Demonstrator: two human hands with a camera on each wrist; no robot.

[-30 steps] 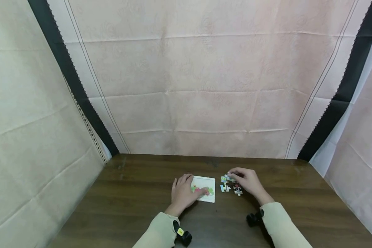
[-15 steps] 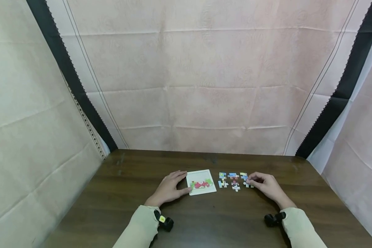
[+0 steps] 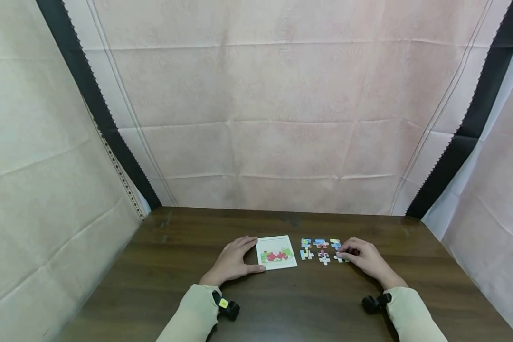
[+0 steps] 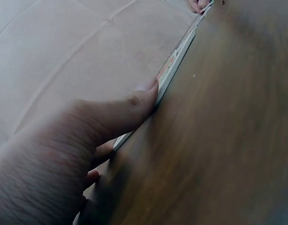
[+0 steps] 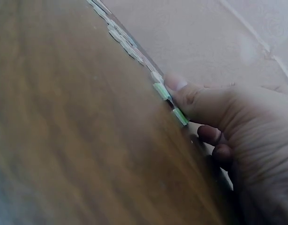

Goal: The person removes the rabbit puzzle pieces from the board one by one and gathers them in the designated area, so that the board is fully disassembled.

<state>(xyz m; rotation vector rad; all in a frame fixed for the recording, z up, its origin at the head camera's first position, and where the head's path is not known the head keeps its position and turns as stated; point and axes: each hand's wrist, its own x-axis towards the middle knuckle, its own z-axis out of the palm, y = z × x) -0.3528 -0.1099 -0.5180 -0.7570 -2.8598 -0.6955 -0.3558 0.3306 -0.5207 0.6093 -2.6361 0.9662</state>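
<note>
A white puzzle board (image 3: 276, 242) with a red and green picture along its lower part lies on the table. My left hand (image 3: 232, 261) rests at its left side, index finger by the upper left corner and thumb at the lower left one. The thumb (image 4: 144, 96) touches the board's edge (image 4: 174, 70) in the left wrist view. Right of the board lie several jigsaw pieces (image 3: 320, 243) in two rows. My right hand (image 3: 363, 259) pinches the lower right jigsaw piece (image 3: 338, 259), flat on the table; its fingers partly hide it. Green edges of a piece (image 5: 180, 116) show beneath the thumb.
The brown wooden table (image 3: 290, 304) ends at a pale cloth backdrop (image 3: 282, 118) behind, with cloth on both sides too. A black wrist camera (image 3: 228, 308) sits on the left sleeve, another camera (image 3: 374, 303) on the right.
My left hand has shifted left, off the board's picture to its side. My right hand has moved from the upper pieces to the lower right one. The pieces lie more spread, in two rows.
</note>
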